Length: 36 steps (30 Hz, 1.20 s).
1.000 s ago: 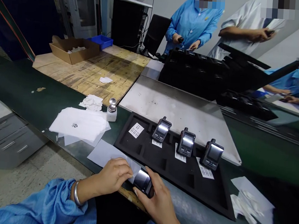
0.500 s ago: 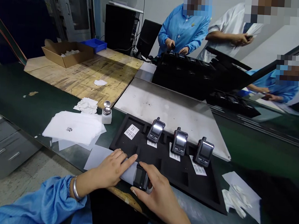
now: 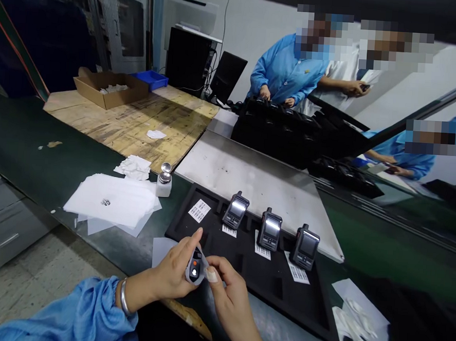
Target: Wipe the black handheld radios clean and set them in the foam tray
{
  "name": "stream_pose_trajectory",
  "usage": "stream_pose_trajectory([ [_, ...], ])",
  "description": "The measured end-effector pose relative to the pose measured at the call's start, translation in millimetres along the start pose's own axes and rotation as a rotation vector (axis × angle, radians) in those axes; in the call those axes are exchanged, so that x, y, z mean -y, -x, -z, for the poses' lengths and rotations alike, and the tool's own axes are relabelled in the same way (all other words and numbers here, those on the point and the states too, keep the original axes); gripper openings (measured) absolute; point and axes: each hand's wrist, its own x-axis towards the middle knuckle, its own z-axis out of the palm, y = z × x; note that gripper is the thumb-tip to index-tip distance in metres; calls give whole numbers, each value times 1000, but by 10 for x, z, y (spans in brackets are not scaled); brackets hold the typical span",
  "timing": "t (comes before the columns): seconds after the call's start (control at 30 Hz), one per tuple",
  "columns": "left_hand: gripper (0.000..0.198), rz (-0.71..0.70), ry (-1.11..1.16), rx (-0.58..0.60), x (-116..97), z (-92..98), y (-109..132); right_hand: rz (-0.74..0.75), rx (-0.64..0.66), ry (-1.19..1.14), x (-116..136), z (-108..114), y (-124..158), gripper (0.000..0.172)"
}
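Observation:
A small black handheld device (image 3: 195,267) with an orange button stands on its edge, partly wrapped in a thin whitish sheet (image 3: 160,248). My left hand (image 3: 173,267) is closed round the device and the sheet from the left. My right hand (image 3: 226,289) pinches the sheet's edge at the device's right side. Just beyond, a black tray (image 3: 222,263) holds three upright devices, the nearest to my hands being the left one (image 3: 236,210), and several white label sheets (image 3: 200,210).
Left of the tray are a stack of white sheets (image 3: 110,199), crumpled tissue (image 3: 133,167) and a dispenser bottle (image 3: 164,182). Used wipes (image 3: 353,322) lie at the right. Behind stand a cardboard box (image 3: 113,91), a blue bin (image 3: 152,79) and people in blue and white.
The device has been turned onto its edge between my hands, with the sheet now round it. My right hand has moved from the device's side to the sheet's edge.

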Motion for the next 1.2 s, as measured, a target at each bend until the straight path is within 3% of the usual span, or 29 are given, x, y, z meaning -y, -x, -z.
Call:
stream_pose_trajectory([
  [0.17, 98, 13, 13, -28, 23, 24, 33, 11, -40, -54, 153, -93, -150, 35],
  [0.3, 111, 99, 8, -40, 80, 98, 125, 127, -102, -225, 506, -72, -367, 36],
  [0.43, 98, 142, -82, -93, 61, 236, -51, 243, -52, -278, 683, 85, -632, 35],
  [0.53, 91, 324, -259, -120, 6, 344, -504, 262, -175, -8, 390, 450, -844, 32],
  [0.63, 91, 509, -514, 2, 64, 356, -1058, 187, -321, 444, -116, 909, -1031, 34],
  [0.73, 94, 605, -710, 168, 226, 227, -1449, 206, -281, 625, -519, 1197, -1163, 45],
  [0.8, 91, 612, -756, 192, 316, 114, -1542, 251, -206, 718, -666, 1253, -1240, 57],
  [0.9, 83, 524, -794, 157, 376, 63, -1422, 334, -95, 811, -749, 1247, -1399, 72],
  [0.97, 76, 401, -762, 101, 396, 172, -1212, 399, -23, 832, -753, 1255, -1543, 73],
  [1.07, 46, 252, -621, 5, 434, 536, -811, 520, 119, 945, -739, 1313, -1764, 68],
  [1.13, 29, 257, -556, -16, 458, 843, -551, 582, 213, 1097, -737, 1367, -1872, 65],
  [1.2, 24, 326, -547, -25, 467, 1143, -329, 613, 279, 1196, -753, 1433, -1913, 61],
])
